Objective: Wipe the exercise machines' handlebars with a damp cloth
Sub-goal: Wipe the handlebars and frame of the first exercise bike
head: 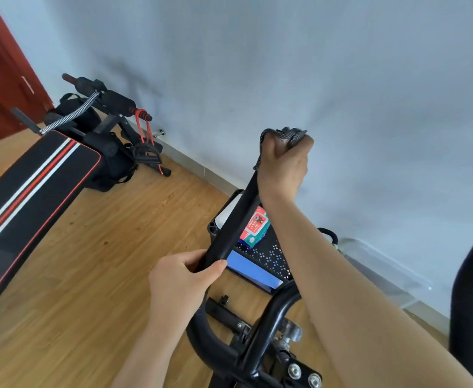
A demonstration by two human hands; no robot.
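handlebar (pixel 231 221) gripped low by left hand (pixel 179 284), right hand (pixel 284 166) seemingly clutching cloth (pixel 292 135) round its tip

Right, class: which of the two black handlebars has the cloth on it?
The centre handlebar: the right hand grips the cloth round its top, the left hand holds it lower down. The handlebar at the right edge is untouched.

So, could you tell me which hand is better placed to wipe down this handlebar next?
The right hand: it grips the cloth round the top of the handlebar, while the left hand only holds it lower down.
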